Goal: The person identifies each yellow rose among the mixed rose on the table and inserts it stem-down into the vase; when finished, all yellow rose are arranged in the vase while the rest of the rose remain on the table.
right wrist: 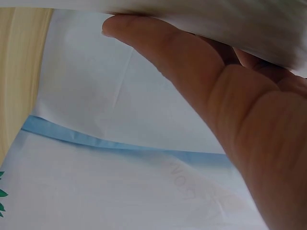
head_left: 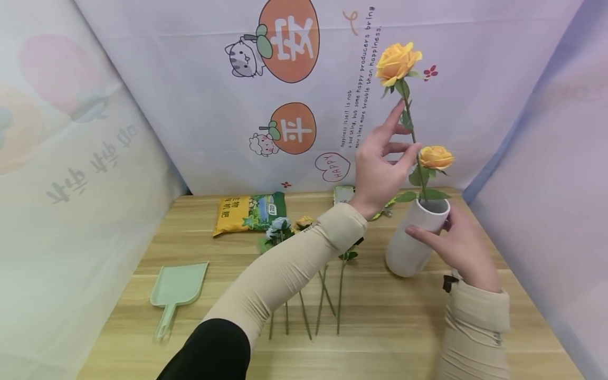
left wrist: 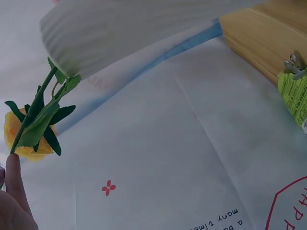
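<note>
"Yellow rose [head_left: 398, 63] first: what does your head feed show from out there?"

"I have it at one o'clock, its stem [head_left: 414, 134] running down into the mouth of the vase [head_left: 410, 250] at four. The left hand [head_left: 381, 164] pinches that stem between thumb and fingers; the right hand [head_left: 467, 248] grips the vase below its rim. A shorter rose [head_left: 436, 158] stands in the same mouth, between two and three."

"And the left wrist?"

"One yellow bloom [left wrist: 38, 154] at nine, though I can't tell which rose it is. A fingertip [left wrist: 13, 164] touches a stem between eight and nine."

"Right wrist?"

"Thumb [right wrist: 141, 36] against the vase wall near eleven, leaf tips [right wrist: 2, 194] peeking in at eight."

"How would the rose handle?"

"Light, I'd judge: thin, springy stem, soft petals that bruise under pressure. I'd take it mid-stem, below the bloom and between leaves. The vase looks smooth, maybe slippery and breakable, so I'd want a broad hold around its wall."
</note>
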{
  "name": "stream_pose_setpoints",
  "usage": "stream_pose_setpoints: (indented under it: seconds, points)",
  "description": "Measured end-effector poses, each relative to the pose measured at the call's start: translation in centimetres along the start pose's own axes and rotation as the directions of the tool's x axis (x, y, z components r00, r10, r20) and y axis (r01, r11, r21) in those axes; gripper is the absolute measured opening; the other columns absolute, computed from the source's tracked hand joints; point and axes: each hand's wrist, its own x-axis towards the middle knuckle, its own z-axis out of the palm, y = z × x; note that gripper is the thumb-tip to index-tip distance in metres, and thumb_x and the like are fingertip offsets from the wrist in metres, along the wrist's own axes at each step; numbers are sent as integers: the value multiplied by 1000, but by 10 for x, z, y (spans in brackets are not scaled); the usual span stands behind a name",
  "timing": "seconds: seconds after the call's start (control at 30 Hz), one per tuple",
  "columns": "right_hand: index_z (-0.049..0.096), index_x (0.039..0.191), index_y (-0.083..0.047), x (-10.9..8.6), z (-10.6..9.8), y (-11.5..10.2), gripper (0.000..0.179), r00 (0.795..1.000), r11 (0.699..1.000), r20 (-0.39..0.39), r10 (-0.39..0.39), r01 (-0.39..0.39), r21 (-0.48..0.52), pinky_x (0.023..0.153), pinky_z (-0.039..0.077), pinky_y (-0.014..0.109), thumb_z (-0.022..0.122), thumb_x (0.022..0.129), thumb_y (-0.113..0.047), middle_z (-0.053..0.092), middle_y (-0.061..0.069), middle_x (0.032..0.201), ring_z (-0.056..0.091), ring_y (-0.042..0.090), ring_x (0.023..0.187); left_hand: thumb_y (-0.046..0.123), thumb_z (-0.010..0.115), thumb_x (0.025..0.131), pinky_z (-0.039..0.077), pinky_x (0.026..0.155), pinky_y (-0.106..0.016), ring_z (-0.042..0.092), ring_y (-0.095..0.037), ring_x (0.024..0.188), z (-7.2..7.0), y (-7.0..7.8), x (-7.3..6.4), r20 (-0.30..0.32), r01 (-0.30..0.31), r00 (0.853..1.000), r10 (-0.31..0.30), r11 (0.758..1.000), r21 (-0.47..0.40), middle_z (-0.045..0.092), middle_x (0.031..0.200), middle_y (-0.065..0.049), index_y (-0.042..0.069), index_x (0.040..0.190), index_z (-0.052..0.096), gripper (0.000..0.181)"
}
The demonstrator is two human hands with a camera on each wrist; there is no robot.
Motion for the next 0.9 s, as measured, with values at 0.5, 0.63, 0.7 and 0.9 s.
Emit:
stream_pose_setpoints:
  seconds: [0.5,0.63,0.7,0.9]
  points:
    - [47,155,-4,0,0,0,84,1000,1000,9,9,-9,-5,96,53,57,87,93,-44,60,20,145,58,44,132,0,79,97,60,78,-13,75,-4,94,11,-22,-13,98,97,989,-110,987,127,65,119,-12,9,164,45,76]
    - [47,155,-4,1,0,0,84,1000,1000,4,4,-4,-9,96,53,58,88,93,-42,59,21,145,59,45,130,0,80,97,60,78,-13,75,-5,93,11,-25,-19,114,103,987,-118,986,128,66,119,-12,9,164,46,76]
    - [47,156,-3,2,1,0,85,1000,1000,5,13,-13,-11,96,54,61,88,93,-43,59,22,146,59,46,130,0,79,97,60,78,-13,75,-3,93,11,-26,-23,124,109,984,-125,986,128,66,119,-12,10,164,46,75]
    - [44,160,-4,3,2,1,88,1000,1000,4,21,-21,2,98,53,66,88,93,-41,56,24,150,57,49,132,-4,78,95,61,80,-16,77,-9,92,10,-30,-37,141,132,980,-143,988,84,66,120,-13,10,165,45,79]
